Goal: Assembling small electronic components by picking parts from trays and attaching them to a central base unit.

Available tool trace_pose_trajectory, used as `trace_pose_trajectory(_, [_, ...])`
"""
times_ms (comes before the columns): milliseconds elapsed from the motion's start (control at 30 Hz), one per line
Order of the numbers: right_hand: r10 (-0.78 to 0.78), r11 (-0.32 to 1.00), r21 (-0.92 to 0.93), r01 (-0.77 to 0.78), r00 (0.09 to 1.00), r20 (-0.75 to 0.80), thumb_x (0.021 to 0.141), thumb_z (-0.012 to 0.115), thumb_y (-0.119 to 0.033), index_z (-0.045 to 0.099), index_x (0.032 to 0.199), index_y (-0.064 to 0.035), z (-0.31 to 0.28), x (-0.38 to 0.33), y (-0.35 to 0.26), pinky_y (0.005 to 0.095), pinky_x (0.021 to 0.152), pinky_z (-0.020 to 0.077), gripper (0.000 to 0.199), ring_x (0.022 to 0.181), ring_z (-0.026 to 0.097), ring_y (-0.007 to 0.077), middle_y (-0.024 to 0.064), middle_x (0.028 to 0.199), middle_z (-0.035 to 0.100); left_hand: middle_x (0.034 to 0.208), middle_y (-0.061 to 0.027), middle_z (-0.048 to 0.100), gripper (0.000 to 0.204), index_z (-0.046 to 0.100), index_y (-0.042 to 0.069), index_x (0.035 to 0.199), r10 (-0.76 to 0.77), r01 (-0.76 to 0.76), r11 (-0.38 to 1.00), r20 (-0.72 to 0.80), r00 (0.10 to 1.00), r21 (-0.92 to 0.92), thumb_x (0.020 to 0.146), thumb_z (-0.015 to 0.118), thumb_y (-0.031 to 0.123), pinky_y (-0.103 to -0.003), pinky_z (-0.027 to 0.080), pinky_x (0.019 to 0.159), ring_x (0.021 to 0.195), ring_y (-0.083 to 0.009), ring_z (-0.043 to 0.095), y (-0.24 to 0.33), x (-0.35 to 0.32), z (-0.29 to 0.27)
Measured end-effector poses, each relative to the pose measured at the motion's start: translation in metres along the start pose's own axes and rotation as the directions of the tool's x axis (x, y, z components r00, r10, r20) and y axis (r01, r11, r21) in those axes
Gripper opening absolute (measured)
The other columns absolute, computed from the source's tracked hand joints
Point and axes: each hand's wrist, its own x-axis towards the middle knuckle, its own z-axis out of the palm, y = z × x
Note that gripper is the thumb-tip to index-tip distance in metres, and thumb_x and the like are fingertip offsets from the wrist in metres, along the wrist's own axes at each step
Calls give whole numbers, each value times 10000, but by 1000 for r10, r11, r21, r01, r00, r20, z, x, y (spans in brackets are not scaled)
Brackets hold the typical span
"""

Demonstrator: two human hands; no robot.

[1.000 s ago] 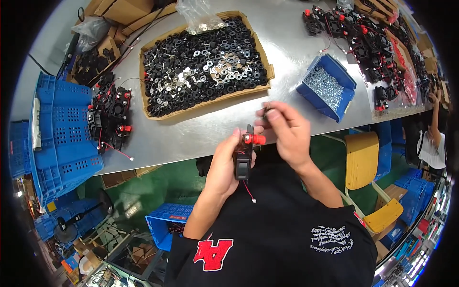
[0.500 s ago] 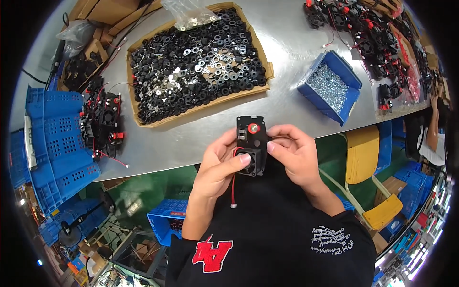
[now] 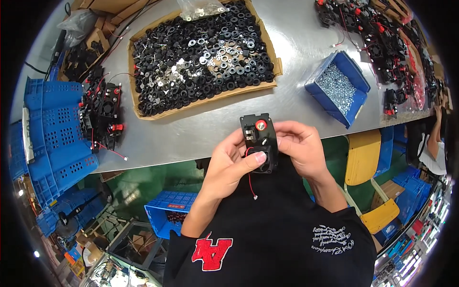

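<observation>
Holding a small black panel module (image 3: 259, 139) with a red button near its top, right in front of my chest and just off the near edge of the bench (image 3: 296, 52). My left hand (image 3: 233, 165) grips it from the left, thumb pressed flat over the lower part, and my right hand (image 3: 300, 148) clamps the right edge with the fingers curled around it. A thin red wire (image 3: 249, 179) hangs off the bottom with a little white plug on the end. Out on the bench there's a cardboard tray (image 3: 201, 52) full of black rings and silver washers, a blue bin of screws (image 3: 338, 87) to the right of it, and a pile of the same black modules (image 3: 103, 112) off to the left by the blue crate (image 3: 52, 129). More modules sit at the far right end.
</observation>
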Motion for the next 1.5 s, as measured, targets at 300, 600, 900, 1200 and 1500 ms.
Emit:
trace_pose_trajectory(300, [-314,734,-626,263,949,30,873,581,16,509,1321,35,15,-8,-1,299,795,507,455,821,647,136,117,944,699,1159,-100,601,526,478,-53,1281,30,-24,998,-105,994,64,809,702,16,-286,491,901,1039,-149,595,2,-5,-9])
trace_pose_trajectory(600, [-597,7,-796,606,641,483,746,668,21,634,1158,-15,47,25,-21,366,706,501,416,766,643,247,116,933,676,1147,-126,604,519,458,-70,1281,138,-117,985,-178,974,125,811,676,-36,-291,511,898,1028,-157,615,24,-25,-35])
trace_pose_trajectory(900, [-586,-127,-955,268,757,291,806,641,-143,694,940,-44,46,166,-37,416,729,513,175,806,630,333,149,867,639,1275,-222,548,573,401,-53,1330,198,-215,959,-110,974,-182,822,662,-15,-363,490,953,1117,-232,582,9,-35,-42])
trace_pose_trajectory(1200, [-349,-228,-960,165,906,239,746,639,-207,690,840,-9,50,181,-64,460,732,510,225,782,646,365,172,811,677,1155,-114,609,539,472,-53,1273,230,-239,970,-170,958,-34,783,697,-56,-306,505,921,1020,-157,617,7,-32,-38])
trace_pose_trajectory(1500, [-206,799,-544,256,967,151,816,696,-53,694,957,22,57,45,-42,250,688,504,159,786,630,105,67,862,690,1117,-109,626,467,494,-52,1238,209,-223,974,-239,948,-33,812,683,-25,-285,521,882,985,-141,630,3,-22,-33])
